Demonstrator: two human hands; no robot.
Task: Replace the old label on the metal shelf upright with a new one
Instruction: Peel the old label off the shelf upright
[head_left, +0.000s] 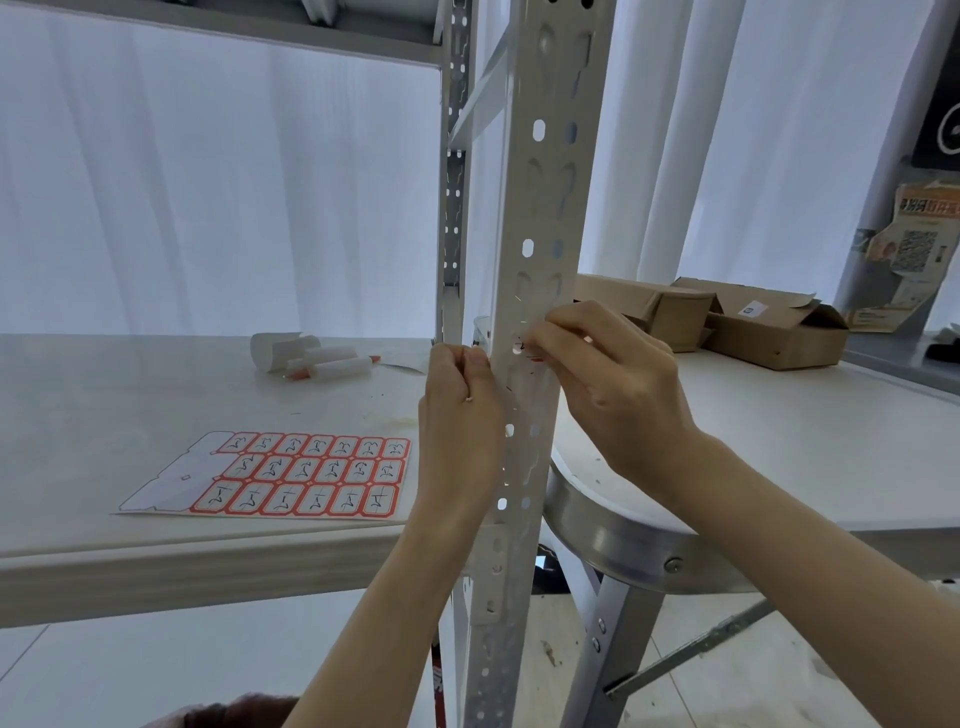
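Two open cardboard boxes (774, 332), contents unseen, beyond the label (523, 349) on the upright (540, 208).

The pale metal upright (524, 208), punched with oval and keyhole slots, stands vertical at centre, bearing a small red-edged label (525, 351) with black marks, only partly visible, while a label sheet (311, 475) of red-bordered handwritten stickers lies flat on the worktop (156, 395) to its left.
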